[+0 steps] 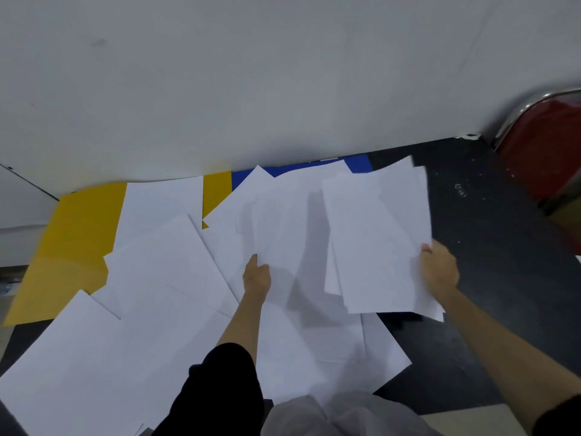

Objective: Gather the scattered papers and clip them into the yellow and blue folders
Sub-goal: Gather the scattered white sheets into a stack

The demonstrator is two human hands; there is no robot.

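Two hands pinch smooth white sheets: right hand [438, 272] lifted stack [377, 240], left hand [257, 275] sheet [283, 221].

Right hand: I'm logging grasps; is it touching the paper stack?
Touching. The head view shows the right hand gripping the paper stack at its right edge, thumb on top.
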